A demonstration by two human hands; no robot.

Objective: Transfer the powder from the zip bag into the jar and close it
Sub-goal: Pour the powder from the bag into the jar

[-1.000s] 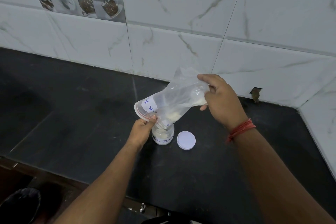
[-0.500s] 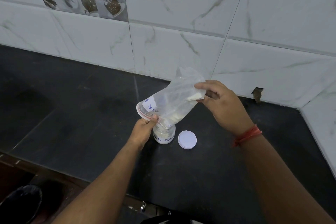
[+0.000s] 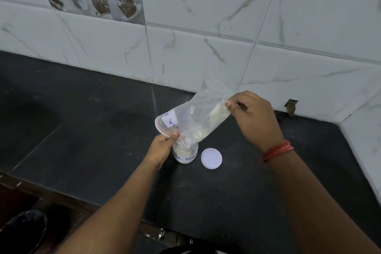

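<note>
The clear plastic zip bag with a red seal strip is held tilted over the small clear glass jar with a handwritten white label, its open mouth low and its far end raised — a slope that lets the pale powder slide down toward the jar. The left hand pinches the mouth edge between thumb and curled fingers right at the jar's rim, apparently to keep the opening aimed into it. The right hand pinches the raised end between thumb and fingertips, where a clump of powder sits under the plastic; the grip looks meant to work it loose. Some powder already lies inside the jar, which stands upright on the dark stone counter. The round white plastic lid lies flat just beside the jar — within easy reach for closing, a step not yet begun.
</note>
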